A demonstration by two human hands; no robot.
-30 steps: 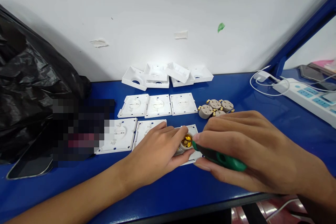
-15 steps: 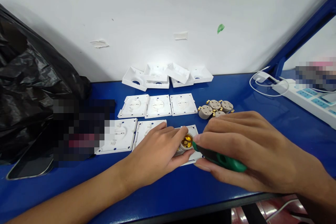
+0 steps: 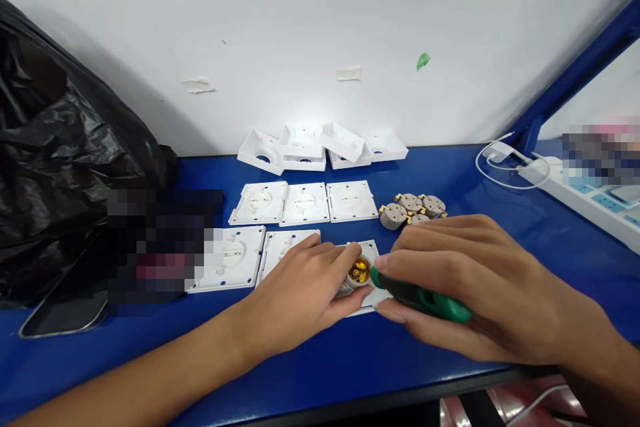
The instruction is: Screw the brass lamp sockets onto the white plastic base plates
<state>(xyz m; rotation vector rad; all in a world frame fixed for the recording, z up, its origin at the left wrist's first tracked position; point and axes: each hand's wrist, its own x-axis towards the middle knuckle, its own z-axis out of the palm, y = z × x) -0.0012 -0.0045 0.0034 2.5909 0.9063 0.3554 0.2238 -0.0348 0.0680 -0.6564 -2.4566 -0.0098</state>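
My left hand (image 3: 310,287) pinches a round socket (image 3: 359,269) with a gold-coloured inside, at the front right white plate (image 3: 371,302). My right hand (image 3: 465,287) is closed around a green and black screwdriver handle (image 3: 425,299). The handle's front end is beside the socket, and the tool's tip cannot be made out clearly. Left of my left hand lie another white plate (image 3: 235,263) and one (image 3: 273,243) partly hidden by the hand. Behind them is a row of three white plates (image 3: 305,203). Several grey round sockets (image 3: 393,215) sit behind my right hand.
White square covers (image 3: 300,140) are piled against the wall. A black plastic bag (image 3: 65,113) and a dark phone-like object (image 3: 65,307) are at the left. On the right are a power strip (image 3: 590,197) with a white cable and a blue frame post (image 3: 580,73).
The view has shifted slightly, so the plates and covers appear a little farther right. Both hands keep their holds on the socket and the screwdriver.
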